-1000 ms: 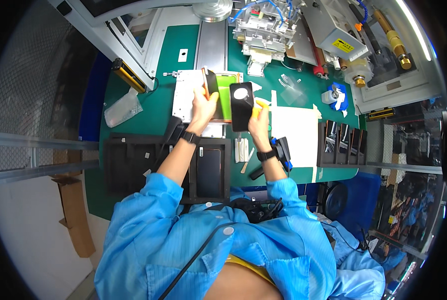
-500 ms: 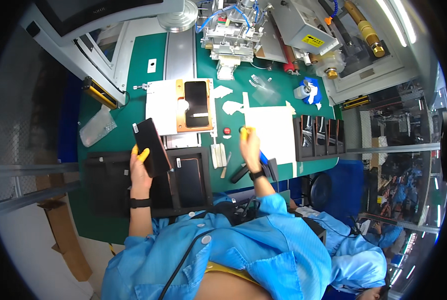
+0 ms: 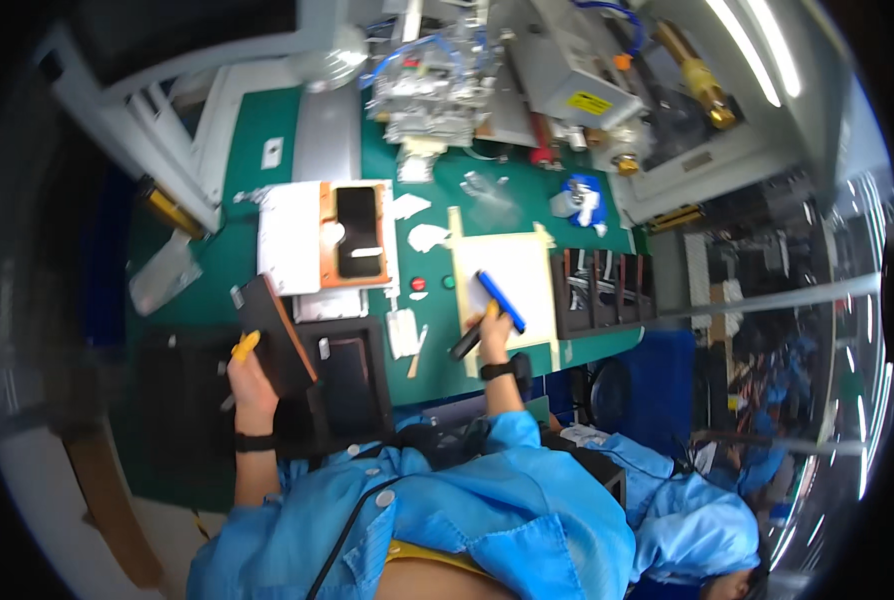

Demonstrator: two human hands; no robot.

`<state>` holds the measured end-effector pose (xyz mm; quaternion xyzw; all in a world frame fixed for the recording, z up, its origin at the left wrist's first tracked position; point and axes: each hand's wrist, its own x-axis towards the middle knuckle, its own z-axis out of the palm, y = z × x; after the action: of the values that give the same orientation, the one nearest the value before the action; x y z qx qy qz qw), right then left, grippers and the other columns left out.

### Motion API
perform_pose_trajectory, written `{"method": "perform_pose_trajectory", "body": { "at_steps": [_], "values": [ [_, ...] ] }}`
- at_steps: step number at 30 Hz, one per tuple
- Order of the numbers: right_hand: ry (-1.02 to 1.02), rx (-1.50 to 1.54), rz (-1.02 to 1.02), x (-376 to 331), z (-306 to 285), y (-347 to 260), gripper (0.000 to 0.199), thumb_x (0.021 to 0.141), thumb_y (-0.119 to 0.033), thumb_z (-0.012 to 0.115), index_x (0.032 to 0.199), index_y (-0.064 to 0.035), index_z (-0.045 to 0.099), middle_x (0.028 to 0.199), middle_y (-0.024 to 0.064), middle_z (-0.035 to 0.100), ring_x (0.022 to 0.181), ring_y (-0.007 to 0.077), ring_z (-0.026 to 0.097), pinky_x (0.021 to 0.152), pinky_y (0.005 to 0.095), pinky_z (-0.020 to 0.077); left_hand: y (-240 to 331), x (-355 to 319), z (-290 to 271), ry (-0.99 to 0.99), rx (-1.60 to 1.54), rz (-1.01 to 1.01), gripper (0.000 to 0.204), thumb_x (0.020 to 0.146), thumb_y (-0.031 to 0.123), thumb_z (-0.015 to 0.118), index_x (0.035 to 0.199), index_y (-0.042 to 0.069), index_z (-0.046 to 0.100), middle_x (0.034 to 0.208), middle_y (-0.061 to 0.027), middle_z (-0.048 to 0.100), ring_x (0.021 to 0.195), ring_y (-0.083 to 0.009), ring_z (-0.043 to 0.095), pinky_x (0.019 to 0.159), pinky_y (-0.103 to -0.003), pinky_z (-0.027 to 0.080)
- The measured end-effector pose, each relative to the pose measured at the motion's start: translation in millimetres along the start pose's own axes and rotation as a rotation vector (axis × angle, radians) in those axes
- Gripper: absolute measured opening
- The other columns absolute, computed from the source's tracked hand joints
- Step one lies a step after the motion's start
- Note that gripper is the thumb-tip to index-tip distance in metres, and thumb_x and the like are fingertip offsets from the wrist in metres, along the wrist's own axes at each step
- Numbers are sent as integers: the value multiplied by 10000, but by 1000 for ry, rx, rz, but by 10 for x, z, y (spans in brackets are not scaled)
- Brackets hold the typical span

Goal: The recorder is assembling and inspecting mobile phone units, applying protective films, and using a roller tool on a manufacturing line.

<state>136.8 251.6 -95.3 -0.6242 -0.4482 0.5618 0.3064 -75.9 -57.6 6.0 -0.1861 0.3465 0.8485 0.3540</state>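
Observation:
My left hand (image 3: 252,380), with yellow finger covers on its fingertips, grips a dark flat phone-shaped panel (image 3: 279,345) with a copper-coloured edge. That panel is tilted above the black foam tray (image 3: 375,345) at the left, where another dark panel (image 3: 349,372) lies in a slot. My right hand (image 3: 494,338) is closed on a blue roller (image 3: 502,302) with a black handle, over the white sheet (image 3: 517,255) taped to the table. Beyond my left hand, a black phone-shaped piece (image 3: 358,225) sits in an orange holder (image 3: 329,268) on a white fixture plate (image 3: 289,235).
A red button (image 3: 418,284) and a green button (image 3: 449,282) sit between fixture and sheet. A black tray (image 3: 607,318) with several panels stands at the right. Metal machinery (image 3: 432,95) rises at the back. A bluish bottle (image 3: 567,205) stands beyond the sheet. Another person (image 3: 702,515) is at lower right.
My right hand has moved nearer and taken hold of the roller, which now lies across the sheet. My left hand has turned the panel more edge-on. The whole view has shifted.

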Motion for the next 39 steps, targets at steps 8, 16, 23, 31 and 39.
{"method": "perform_pose_trajectory", "body": {
  "at_steps": [8, 16, 23, 31, 39],
  "values": [
    [-742, -277, -208, -180, 1658, -1478, 320, 848, -282, 497, 801, 34, 488, 515, 76, 496, 371, 153, 488, 336, 279, 410, -139, -179, -66, -65, -138, -44, 312, 805, 167, 447, 1080, 26, 494, 1086, -72, 519, 1032, -198, 479, 923, -327, 352],
    [-636, -730, -733, -602, 1454, -772, 308, 881, -261, 421, 874, 44, 466, 444, 99, 482, 359, 189, 502, 376, 304, 403, -82, -316, -194, -44, -208, 38, 432, 841, 281, 367, 1194, 35, 404, 1184, -118, 474, 1090, -266, 455, 955, -397, 319],
    [-577, -697, -749, -856, 1521, -1427, 360, 856, -313, 454, 783, 38, 483, 513, 142, 534, 381, 237, 529, 398, 338, 426, -25, -355, -77, -95, -165, -56, 451, 838, 294, 411, 1199, 23, 396, 1186, -103, 469, 1098, -234, 446, 956, -355, 316],
    [-810, -631, -368, -542, 1818, -1332, 360, 850, -254, 442, 703, 74, 461, 505, 129, 533, 396, 207, 536, 402, 336, 445, -28, -539, 105, -195, -209, -74, 478, 872, 357, 364, 1234, 44, 345, 1218, -93, 429, 1128, -220, 409, 963, -359, 297],
    [-566, -649, -199, -916, 323, -735, 211, 822, -122, 441, 950, 43, 406, 534, 108, 508, 382, 184, 512, 343, 292, 403, -116, -392, 353, -207, -100, -132, 452, 900, 372, 302, 1217, 53, 352, 1191, -86, 430, 1106, -201, 418, 951, -351, 316]
  ]
}}
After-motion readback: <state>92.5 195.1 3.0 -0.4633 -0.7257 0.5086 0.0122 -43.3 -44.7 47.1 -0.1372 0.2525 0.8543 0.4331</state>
